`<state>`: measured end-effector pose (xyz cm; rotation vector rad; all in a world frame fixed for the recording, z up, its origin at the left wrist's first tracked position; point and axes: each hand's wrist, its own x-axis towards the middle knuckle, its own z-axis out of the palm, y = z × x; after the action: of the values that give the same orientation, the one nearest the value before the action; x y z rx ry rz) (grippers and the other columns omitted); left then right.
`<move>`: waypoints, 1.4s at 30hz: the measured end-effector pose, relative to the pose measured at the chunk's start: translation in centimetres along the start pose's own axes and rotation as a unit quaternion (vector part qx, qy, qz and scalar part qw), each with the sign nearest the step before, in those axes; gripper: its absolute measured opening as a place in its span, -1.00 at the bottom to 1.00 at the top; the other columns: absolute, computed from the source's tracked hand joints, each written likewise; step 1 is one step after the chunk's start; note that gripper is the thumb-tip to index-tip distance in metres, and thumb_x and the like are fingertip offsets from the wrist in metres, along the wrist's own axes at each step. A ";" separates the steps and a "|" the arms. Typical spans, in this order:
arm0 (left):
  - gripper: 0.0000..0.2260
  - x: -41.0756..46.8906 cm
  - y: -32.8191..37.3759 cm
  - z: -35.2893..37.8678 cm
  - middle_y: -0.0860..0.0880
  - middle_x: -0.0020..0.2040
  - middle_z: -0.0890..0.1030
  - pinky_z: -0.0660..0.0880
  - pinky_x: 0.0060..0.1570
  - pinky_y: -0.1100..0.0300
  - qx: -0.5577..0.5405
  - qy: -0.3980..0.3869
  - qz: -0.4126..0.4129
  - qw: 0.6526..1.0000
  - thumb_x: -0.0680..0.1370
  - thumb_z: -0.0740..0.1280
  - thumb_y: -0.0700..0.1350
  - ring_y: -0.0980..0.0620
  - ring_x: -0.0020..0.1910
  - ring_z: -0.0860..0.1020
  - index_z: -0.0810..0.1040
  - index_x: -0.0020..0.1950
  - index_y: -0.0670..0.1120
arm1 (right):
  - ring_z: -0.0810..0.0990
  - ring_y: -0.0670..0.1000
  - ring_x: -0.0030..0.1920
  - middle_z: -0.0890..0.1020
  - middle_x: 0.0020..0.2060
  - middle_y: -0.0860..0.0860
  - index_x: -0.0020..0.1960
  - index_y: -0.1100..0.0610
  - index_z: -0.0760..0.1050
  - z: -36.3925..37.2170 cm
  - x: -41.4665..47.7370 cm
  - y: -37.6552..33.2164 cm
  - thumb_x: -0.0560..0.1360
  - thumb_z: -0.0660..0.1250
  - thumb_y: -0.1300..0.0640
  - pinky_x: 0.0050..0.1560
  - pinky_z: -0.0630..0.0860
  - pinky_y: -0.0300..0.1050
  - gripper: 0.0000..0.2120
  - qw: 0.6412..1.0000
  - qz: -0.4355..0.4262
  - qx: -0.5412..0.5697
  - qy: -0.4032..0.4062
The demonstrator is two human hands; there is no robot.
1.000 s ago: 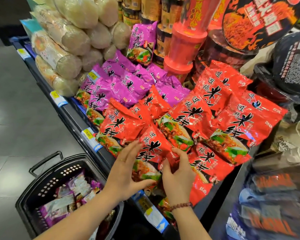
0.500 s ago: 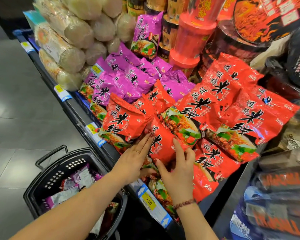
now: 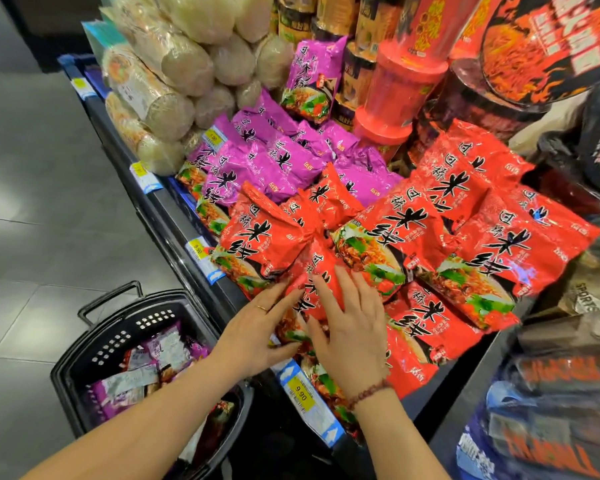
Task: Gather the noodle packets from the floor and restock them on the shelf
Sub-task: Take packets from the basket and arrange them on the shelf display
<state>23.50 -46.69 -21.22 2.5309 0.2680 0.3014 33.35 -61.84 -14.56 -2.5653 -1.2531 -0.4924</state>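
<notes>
1. Since a second ago both hands have slid forward. The red noodle packet (image 3: 312,271) they carried now lies tucked into the front row of the shelf (image 3: 174,216), its lower end under the right palm.
2. The right hand (image 3: 352,327) lies flat on that packet, its fingers (image 3: 343,282) straight, spread and gripping nothing. A beaded bracelet (image 3: 368,393) circles the wrist.
3. The left hand (image 3: 257,330) presses the packet's left edge with straight fingers, the thumb reaching under its lower end. One finger wears a ring (image 3: 262,308).
4. Lower left, a black basket (image 3: 94,327) stands on the grey floor (image 3: 32,202) just beside the shelf front. It holds purple and pale packets (image 3: 160,351).
5. A yellow price tag (image 3: 300,393) sits on the shelf's front rail, close to the right wrist.
6. More red packets (image 3: 499,244) overlap around the pressed one, spreading right and back.
7. Behind and to the left lies a heap of purple packets (image 3: 278,161).
8. Farthest back, red cups (image 3: 399,84) are stacked, with clear-wrapped noodle rolls (image 3: 174,74) piled at the left.
</notes>
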 end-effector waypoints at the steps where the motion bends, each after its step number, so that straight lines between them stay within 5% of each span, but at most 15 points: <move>1: -0.23 0.0 0.0 0.0 0.04 0.57 0.07 0.24 0.44 0.02 -0.004 -0.008 -0.008 1.000 0.43 0.27 0.28 -0.02 0.52 0.14 0.01 0.56 0.19 | 0.31 0.18 0.43 0.41 0.41 0.09 0.42 -0.05 0.39 0.3 0.2 -0.1 0.46 0.38 -0.11 0.46 0.10 0.13 -0.45 0.999 0.004 -0.022 -0.030; 6: -0.19 -0.1 0.1 -0.7 0.13 0.58 -0.04 0.16 0.43 0.14 -0.007 -0.024 0.004 1.000 0.43 0.33 0.24 0.06 0.54 0.05 -0.07 0.55 0.23 | 0.30 0.22 0.44 0.38 0.43 0.12 0.45 -0.08 0.34 0.3 0.2 -0.2 0.50 0.30 -0.13 0.47 0.09 0.15 -0.46 0.996 0.017 -0.042 -0.072; 12: -0.43 -4.1 -1.5 -4.3 -0.09 0.37 0.44 0.41 0.29 0.08 0.028 0.058 0.020 0.998 0.47 0.31 0.16 -0.06 0.34 0.41 0.43 0.40 -0.11 | 0.34 0.17 0.37 0.47 0.33 0.14 0.33 0.09 0.50 -1.2 0.1 -4.0 0.47 0.34 0.00 0.42 0.22 0.14 -0.55 0.998 -0.008 0.054 0.042; 16: -0.50 -9.9 -6.2 -7.0 -0.14 0.26 0.53 0.42 0.26 0.05 0.063 0.090 -0.041 0.993 0.47 0.32 0.11 -0.10 0.24 0.47 0.53 0.28 -0.19 | 0.39 0.15 0.33 0.52 0.27 0.11 0.26 0.13 0.53 0.0 -0.3 -9.3 0.46 0.32 0.02 0.34 0.33 0.16 -0.59 0.987 -0.079 0.137 0.035; 20: -0.45 -16.1 -10.4 -8.6 -0.17 0.22 0.55 0.50 0.19 -0.08 0.085 0.071 -0.191 0.975 0.43 0.28 0.15 -0.18 0.19 0.51 0.53 0.26 -0.19 | 0.42 0.14 0.30 0.54 0.26 0.12 0.29 0.17 0.51 3.5 -1.2 -14.0 0.46 0.25 -0.01 0.31 0.35 0.10 -0.54 0.973 -0.114 0.193 -0.055; 24: -0.43 -21.7 -13.3 -8.1 -0.14 0.24 0.55 0.50 0.18 -0.04 0.089 0.061 -0.304 0.947 0.40 0.27 0.17 -0.15 0.22 0.50 0.54 0.27 -0.16 | 0.51 0.17 0.25 0.56 0.22 0.12 0.29 0.18 0.49 8.9 -2.9 -16.8 0.46 0.19 -0.07 0.24 0.48 0.11 -0.49 0.946 -0.113 0.195 -0.231; 27: -0.38 -25.5 -15.9 -5.8 -0.10 0.31 0.50 0.50 0.20 -0.07 0.053 0.051 -0.366 0.928 0.39 0.25 0.22 -0.12 0.29 0.45 0.49 0.35 -0.11 | 0.50 0.21 0.25 0.56 0.22 0.12 0.31 0.18 0.47 14.1 -4.8 -17.8 0.41 0.34 -0.01 0.23 0.48 0.13 -0.49 0.918 -0.085 0.196 -0.333; 34: -0.35 -32.2 -20.3 3.9 -0.15 0.32 0.49 0.42 0.25 -0.09 -0.034 0.026 -0.455 0.890 0.37 0.22 0.22 -0.17 0.26 0.44 0.51 0.33 -0.14 | 0.45 0.21 0.26 0.52 0.22 0.17 0.33 0.21 0.44 25.6 -9.5 -19.6 0.42 0.46 0.11 0.26 0.35 0.00 -0.48 0.839 0.024 0.195 -0.507; 42: -0.32 -34.2 -25.3 12.2 -0.10 0.41 0.40 0.38 0.33 -0.03 -0.081 -0.005 -0.490 0.868 0.37 0.30 0.22 -0.10 0.39 0.35 0.41 0.42 -0.09 | 0.40 0.11 0.36 0.42 0.38 0.12 0.44 0.18 0.31 38.4 -13.4 -20.7 0.41 0.50 0.07 0.31 0.33 -0.08 -0.32 0.758 0.156 0.203 -0.599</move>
<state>-8.99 -40.99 -50.75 1.9148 1.3801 -0.0983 16.59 -45.15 -53.51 -2.4819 -0.9076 1.5474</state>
